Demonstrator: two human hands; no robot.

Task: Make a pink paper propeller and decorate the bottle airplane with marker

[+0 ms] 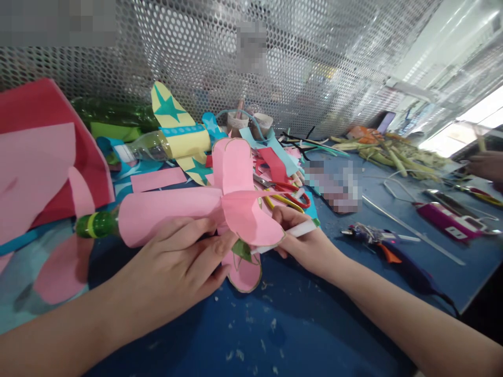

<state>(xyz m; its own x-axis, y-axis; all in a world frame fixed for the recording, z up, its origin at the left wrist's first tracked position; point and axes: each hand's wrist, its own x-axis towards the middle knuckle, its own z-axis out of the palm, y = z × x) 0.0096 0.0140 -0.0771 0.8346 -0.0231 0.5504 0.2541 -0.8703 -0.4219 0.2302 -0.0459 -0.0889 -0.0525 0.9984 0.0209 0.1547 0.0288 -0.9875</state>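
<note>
A green bottle wrapped in pink paper (pixel 168 209) lies on its side on the blue table (pixel 298 324), with pink paper fins (pixel 236 173) at its right end. My left hand (pixel 176 267) is closed round the pink wrap near the fins, steadying it. My right hand (pixel 302 238) pinches a white stick-like tool (pixel 293 233) whose tip touches the lower edge of a pink fin.
Behind stands a finished bottle rocket with yellow wrap and teal stars (pixel 176 141). Pink and red paper sheets (pixel 43 157) lie at left. Scissors (pixel 288 193), paper scraps, a glue gun (pixel 377 238), a purple device (pixel 448 220) and green stalks (pixel 396 154) lie to the right. Another person's hand (pixel 487 165) is at the far right.
</note>
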